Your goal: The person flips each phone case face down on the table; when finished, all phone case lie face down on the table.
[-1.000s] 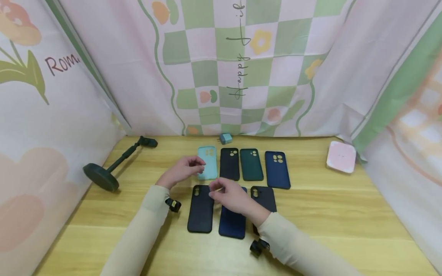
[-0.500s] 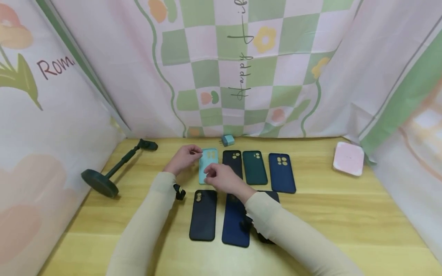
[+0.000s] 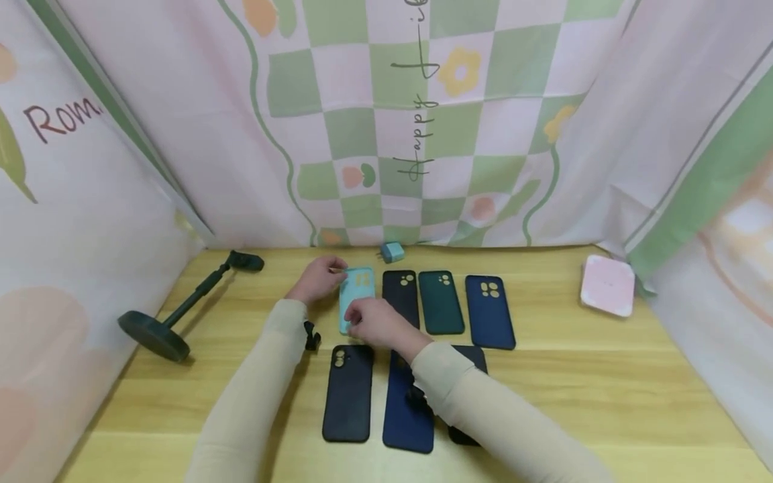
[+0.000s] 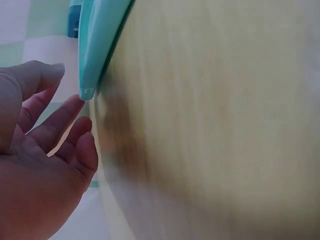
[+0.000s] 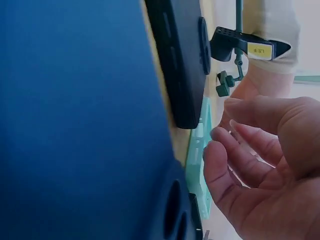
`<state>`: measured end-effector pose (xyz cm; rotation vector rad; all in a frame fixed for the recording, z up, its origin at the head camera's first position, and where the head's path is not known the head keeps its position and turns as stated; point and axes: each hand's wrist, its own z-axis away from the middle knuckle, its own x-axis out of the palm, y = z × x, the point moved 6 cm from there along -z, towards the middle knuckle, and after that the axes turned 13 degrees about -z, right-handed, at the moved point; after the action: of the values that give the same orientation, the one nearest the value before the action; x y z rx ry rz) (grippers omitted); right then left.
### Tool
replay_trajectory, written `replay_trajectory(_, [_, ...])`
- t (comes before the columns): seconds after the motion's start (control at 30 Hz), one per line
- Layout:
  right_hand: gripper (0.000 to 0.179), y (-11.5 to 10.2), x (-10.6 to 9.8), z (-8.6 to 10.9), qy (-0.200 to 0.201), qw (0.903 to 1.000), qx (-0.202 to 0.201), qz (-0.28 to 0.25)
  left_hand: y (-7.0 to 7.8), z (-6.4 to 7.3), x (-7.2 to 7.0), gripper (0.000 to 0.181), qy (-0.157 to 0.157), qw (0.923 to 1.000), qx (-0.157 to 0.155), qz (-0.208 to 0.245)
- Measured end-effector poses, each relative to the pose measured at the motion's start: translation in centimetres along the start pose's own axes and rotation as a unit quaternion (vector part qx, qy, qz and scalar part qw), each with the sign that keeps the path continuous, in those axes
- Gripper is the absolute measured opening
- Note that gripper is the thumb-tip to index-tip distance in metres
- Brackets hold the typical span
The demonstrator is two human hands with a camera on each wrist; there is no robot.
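Note:
A turquoise phone case (image 3: 357, 287) lies at the left end of the back row. At its upper left corner is my left hand (image 3: 317, 280); in the left wrist view a fingertip meets the tip of the turquoise case (image 4: 97, 45), with the thumb apart. My right hand (image 3: 380, 323) is over its lower right part, fingers loosely bent and holding nothing in the right wrist view. Nearer me lie a black case (image 3: 347, 396), a dark blue case (image 3: 408, 419) and another black case (image 3: 464, 435), the last partly hidden by my right forearm.
Right of the turquoise case lie a black case (image 3: 400, 292), a dark green case (image 3: 441, 303) and a navy case (image 3: 490, 314). A plug charger (image 3: 392, 252) sits behind them. A dark stand (image 3: 156, 337) is at left, a pink square object (image 3: 607, 287) at right.
Both hands have moved toward the turquoise case, the left to its upper corner and the right forward from over the front row. The cases keep their places; the head view shifted slightly.

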<state>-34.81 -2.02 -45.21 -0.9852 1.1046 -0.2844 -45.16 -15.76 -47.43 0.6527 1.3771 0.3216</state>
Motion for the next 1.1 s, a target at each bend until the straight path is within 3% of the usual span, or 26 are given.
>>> replay_trajectory(0.33, [0.02, -0.5, 0.7, -0.7, -0.026, 0.9987, 0.013, 0.042, -0.2, -0.6, -0.3, 0.026, 0.011, 0.9998, -0.006, -0.015])
replay_trajectory(0.67, [0.02, -0.9, 0.8, -0.3, -0.033, 0.9971, -0.015, 0.067, 0.5, -0.2, -1.0, 0.023, 0.014, 0.999, -0.007, 0.041])
replay_trajectory(0.87, [0.028, -1.9, 0.7, 0.6, -0.022, 0.9988, -0.031, 0.031, 0.9, 0.7, -2.0, 0.023, 0.018, 0.9972, 0.001, 0.073])
replay_trajectory(1.1, [0.037, -2.4, 0.1, 1.5, -0.005, 0.9989, -0.021, -0.043, 0.6, 1.2, -2.5, 0.027, 0.027, 0.9947, 0.009, 0.099])
